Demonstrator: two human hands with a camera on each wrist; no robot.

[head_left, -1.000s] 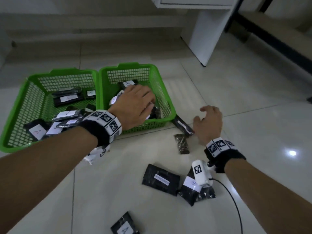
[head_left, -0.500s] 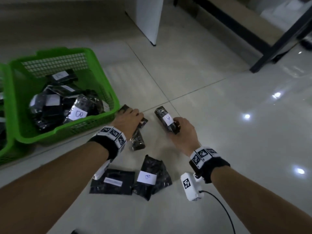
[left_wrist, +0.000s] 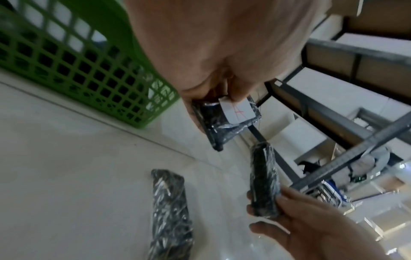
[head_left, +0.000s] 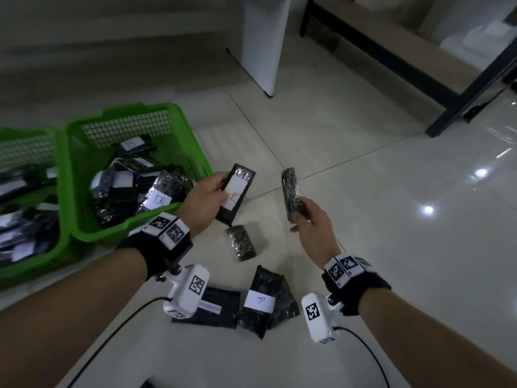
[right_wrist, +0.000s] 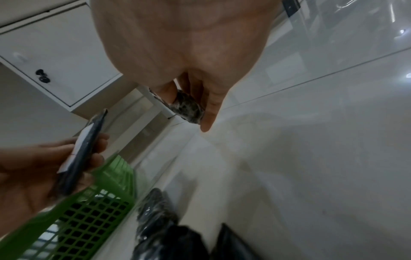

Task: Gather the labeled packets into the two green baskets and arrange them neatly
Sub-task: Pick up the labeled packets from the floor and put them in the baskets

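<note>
Packets now up off the floor, one per hand, where half a second back both were just being grasped on the tiles. From the head view: left hand (head_left: 205, 204) pinching a flat packet (head_left: 235, 193) with a red A on its white label, held just right of the near basket (head_left: 193, 152); right hand (head_left: 312, 229) curled round a rolled packet (head_left: 291, 198), label turned away. Likely ready for sorting by letter: near basket showing B labels, far-left basket (head_left: 60, 256) heaped with more. Three left on the floor between the forearms: a small bare bundle (head_left: 241, 242), a B-labelled bag (head_left: 265, 299) and a flat black pouch (head_left: 218, 303) partly under the left wrist camera. Beyond, a white cabinet leg (head_left: 263, 46) and a black frame (head_left: 472, 88), well apart from the work.

From the left wrist: thumb and fingers pinching the A packet (left_wrist: 229, 119) at its label, green mesh wall (left_wrist: 89, 70) close by on the left, bare bundle (left_wrist: 171, 211) lying below, right hand (left_wrist: 311, 225) gripping the rolled packet (left_wrist: 263, 179).

From the right wrist: fingers (right_wrist: 213, 102) wrapped round the rolled packet (right_wrist: 188, 109), only its end showing; left hand (right_wrist: 44, 170) with the flat one (right_wrist: 82, 153) seen edge-on above the basket rim (right_wrist: 95, 183). Nothing blocking either basket; the A packet must pass over the B basket to reach the far-left one, if that holds the A lot.
</note>
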